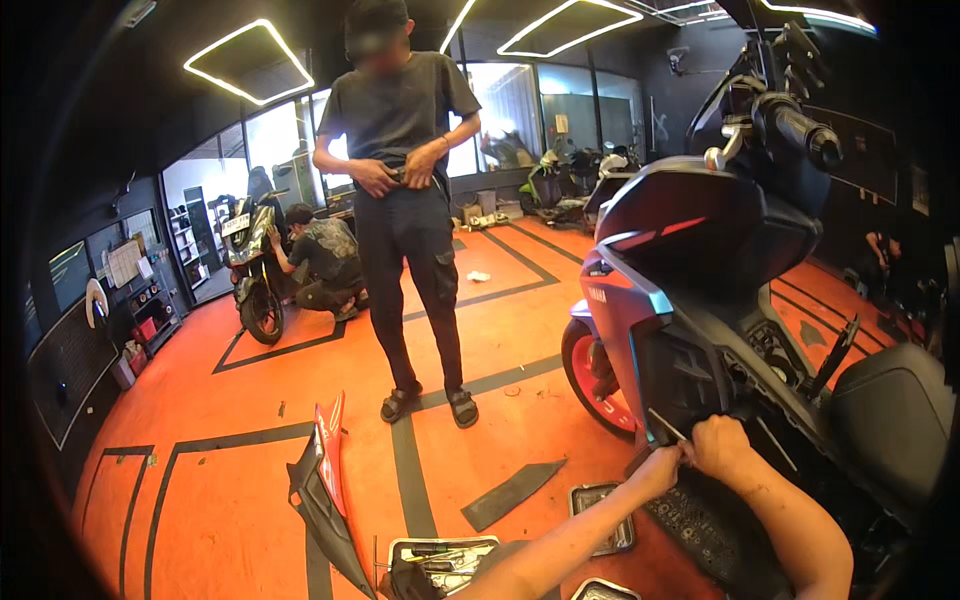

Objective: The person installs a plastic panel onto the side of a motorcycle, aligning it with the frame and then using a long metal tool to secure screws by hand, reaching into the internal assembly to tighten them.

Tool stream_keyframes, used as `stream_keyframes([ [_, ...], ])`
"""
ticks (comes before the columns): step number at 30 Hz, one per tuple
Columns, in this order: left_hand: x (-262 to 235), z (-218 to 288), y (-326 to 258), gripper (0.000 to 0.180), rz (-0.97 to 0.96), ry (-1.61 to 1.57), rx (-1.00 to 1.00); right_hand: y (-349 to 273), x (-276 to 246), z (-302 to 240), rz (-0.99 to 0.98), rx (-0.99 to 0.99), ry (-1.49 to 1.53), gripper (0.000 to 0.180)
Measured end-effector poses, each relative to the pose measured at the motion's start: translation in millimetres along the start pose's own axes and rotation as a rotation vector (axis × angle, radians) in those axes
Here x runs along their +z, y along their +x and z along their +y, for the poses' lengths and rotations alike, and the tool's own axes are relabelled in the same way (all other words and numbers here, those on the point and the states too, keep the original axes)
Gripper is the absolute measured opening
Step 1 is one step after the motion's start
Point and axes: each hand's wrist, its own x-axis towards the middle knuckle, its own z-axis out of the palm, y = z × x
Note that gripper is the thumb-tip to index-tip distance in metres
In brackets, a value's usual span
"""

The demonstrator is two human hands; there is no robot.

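Note:
A dark scooter (690, 290) with a red-rimmed front wheel stands at the right. Both my hands meet at its lower side panel (690, 375), beside the footboard (715, 535). My left hand (655, 472) is closed, fingertips pinched together just left of the other hand. My right hand (722, 447) is curled into a closed grip with its knuckles up. A thin metal rod (667, 424) sticks out from between them toward the upper left. Which hand grips the rod, and its lower end, are hidden by the fingers.
An open tool tray (440, 548) lies low in front, with a metal parts tray (603, 515) nearby. A red and black body panel (325, 490) lies on the orange floor (230, 400). One person (405, 200) stands ahead; another (325, 260) crouches by a scooter (255, 265).

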Motion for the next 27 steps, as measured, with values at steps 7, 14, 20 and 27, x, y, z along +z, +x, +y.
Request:
stream_keyframes([
  [7,31,-11,6,0.022,-0.029,0.038,0.015,-8,7,20,-0.449,0.570,0.782,0.041],
  [14,12,-11,4,0.032,-0.226,0.171,-0.142,-26,-11,22,0.301,-0.448,-0.202,0.039],
  [20,12,-21,5,0.020,-0.171,0.193,0.016,-19,27,25,0.160,-0.505,-0.571,0.029],
  [27,4,-14,6,0.042,-0.213,0.018,0.082,-14,40,11,-0.059,-0.102,-0.132,0.025],
])
